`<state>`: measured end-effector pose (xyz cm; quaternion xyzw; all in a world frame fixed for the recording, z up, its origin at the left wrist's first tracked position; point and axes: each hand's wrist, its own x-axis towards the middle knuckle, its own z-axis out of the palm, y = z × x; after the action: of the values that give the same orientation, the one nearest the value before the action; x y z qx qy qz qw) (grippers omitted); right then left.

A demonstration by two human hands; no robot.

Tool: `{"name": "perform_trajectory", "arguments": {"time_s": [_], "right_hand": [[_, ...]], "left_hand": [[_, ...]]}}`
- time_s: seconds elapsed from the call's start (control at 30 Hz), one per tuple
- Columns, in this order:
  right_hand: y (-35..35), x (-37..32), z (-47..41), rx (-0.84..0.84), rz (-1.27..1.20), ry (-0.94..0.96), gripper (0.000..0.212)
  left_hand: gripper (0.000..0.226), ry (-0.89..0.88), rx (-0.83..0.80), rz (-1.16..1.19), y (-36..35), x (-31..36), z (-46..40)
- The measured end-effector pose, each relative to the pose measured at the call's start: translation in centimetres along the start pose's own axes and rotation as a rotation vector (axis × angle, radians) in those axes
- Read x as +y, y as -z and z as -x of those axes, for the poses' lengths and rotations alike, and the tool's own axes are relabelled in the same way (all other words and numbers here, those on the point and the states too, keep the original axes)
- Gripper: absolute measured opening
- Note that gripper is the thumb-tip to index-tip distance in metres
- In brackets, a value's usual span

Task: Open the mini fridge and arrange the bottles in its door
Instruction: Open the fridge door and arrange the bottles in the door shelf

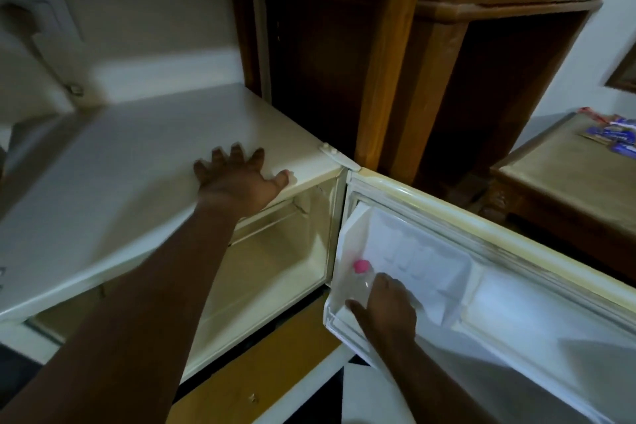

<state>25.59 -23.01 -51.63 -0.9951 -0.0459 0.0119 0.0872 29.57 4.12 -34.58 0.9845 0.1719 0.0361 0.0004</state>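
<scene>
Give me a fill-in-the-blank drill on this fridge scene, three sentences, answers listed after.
1. The fridge door stands ____.
2. The left hand lies flat on the ____ of the mini fridge.
3. The right hand reaches into the door shelf at a clear bottle whose cap is ____.

Missing words: open; top; pink

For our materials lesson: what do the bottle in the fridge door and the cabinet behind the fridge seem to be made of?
Bottle: probably clear plastic, see-through body, glossy pink cap. Cabinet: wood, brown with visible grain and a slight varnished sheen.
</scene>
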Motion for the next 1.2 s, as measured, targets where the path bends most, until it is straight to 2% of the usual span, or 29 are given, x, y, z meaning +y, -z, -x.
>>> {"name": "perform_trajectory", "arguments": {"time_s": [0.17, 0.3, 0.47, 0.63, 0.8, 1.1, 1.2], "right_hand": [[-1.2, 0.4, -1.5, 0.01, -0.102, 0.027, 0.067], [0.6, 1.7, -1.9, -0.126, -0.401, 0.177, 0.055], [1.9, 1.9, -1.8, -0.221, -0.724, 0.149, 0.056], [1.4, 0.7, -1.3, -0.168, -0.783, 0.163, 0.057], [0.8, 0.2, -1.3, -0.084, -0.82, 0.092, 0.06], [0.7, 0.5, -2.4, -0.226, -0.856, 0.085, 0.058], [0.3, 1.0, -2.3, -0.214, -0.814, 0.082, 0.067]], "left_hand": [[0.093, 0.007, -0.012, 0.009, -0.2, -0.1, -0.2], [0.095, -0.003, 0.006, 0.001, -0.3, -0.2, -0.2], [0.095, 0.004, 0.018, 0.016, -0.3, -0.2, -0.2], [0.093, 0.003, 0.017, 0.012, -0.1, 0.0, -0.1], [0.092, 0.002, 0.016, 0.019, 0.0, 0.0, 0.0], [0.092, -0.001, -0.003, 0.014, 0.1, -0.1, 0.0], [0.093, -0.004, 0.003, -0.008, 0.0, -0.1, -0.1]]}}
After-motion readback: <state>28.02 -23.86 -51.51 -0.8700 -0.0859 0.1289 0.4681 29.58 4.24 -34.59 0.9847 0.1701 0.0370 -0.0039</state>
